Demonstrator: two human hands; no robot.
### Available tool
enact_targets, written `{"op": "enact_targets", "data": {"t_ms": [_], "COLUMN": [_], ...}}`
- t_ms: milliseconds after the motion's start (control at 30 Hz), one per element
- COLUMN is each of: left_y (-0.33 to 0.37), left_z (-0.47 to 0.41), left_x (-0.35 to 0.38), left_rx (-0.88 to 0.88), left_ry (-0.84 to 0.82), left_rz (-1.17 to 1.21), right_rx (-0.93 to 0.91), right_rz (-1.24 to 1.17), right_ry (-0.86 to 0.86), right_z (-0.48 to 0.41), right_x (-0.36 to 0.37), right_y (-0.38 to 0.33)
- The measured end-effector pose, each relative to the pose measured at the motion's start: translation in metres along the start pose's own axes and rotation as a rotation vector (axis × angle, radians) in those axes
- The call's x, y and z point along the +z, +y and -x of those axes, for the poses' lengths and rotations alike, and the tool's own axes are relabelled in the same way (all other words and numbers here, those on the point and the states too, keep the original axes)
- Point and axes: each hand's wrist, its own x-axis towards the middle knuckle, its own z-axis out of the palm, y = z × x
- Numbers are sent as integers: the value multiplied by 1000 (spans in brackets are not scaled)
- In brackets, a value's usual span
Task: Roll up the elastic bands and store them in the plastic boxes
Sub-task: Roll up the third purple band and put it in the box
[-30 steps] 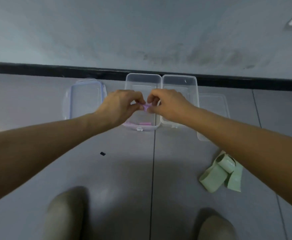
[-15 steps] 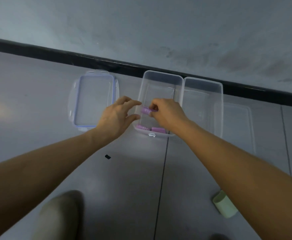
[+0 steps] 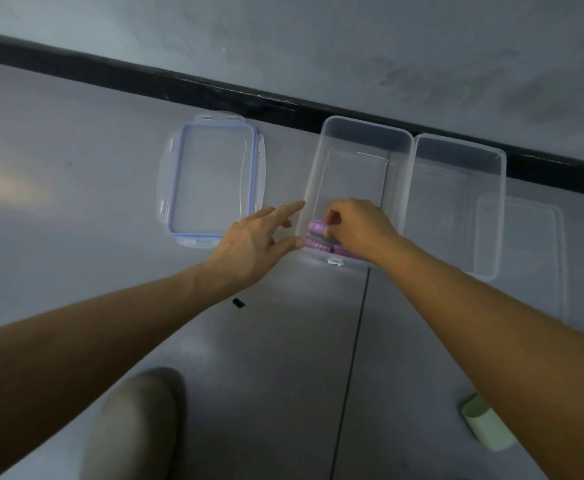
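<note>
Two clear plastic boxes stand side by side on the grey floor by the wall: the left box (image 3: 356, 143) and the right box (image 3: 456, 168). My right hand (image 3: 356, 226) reaches into the near end of the left box and pinches a rolled purple elastic band (image 3: 316, 226). Two more purple rolls (image 3: 314, 243) lie below it against the near wall. My left hand (image 3: 259, 240) hovers just outside that box's left wall, fingers spread, thumb tip at the wall. A pale green rolled band (image 3: 488, 427) lies on the floor at the lower right.
A clear lid with blue seal (image 3: 210, 178) lies left of the boxes. A second clear lid (image 3: 533, 251) lies right of them. A small black object (image 3: 238, 303) sits on the floor under my left forearm. A shoe (image 3: 134, 424) shows at the bottom.
My left hand let go of the purple roll and opened. My right hand lowered the roll into the near end of the left box. The view shifted left.
</note>
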Motion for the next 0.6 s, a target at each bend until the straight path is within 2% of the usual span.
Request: {"op": "enact_targets", "data": {"t_ms": [467, 600], "left_y": [1, -1], "left_z": [-2, -2], "left_x": [2, 0], "left_rx": [0, 7], "left_ry": [15, 1], "left_rz": [-20, -35], "right_rx": [-49, -89], "right_rz": [-66, 17], "right_ry": [-89, -80], "right_z": [-1, 0], "right_x": [1, -8], "right_y": [4, 6]}}
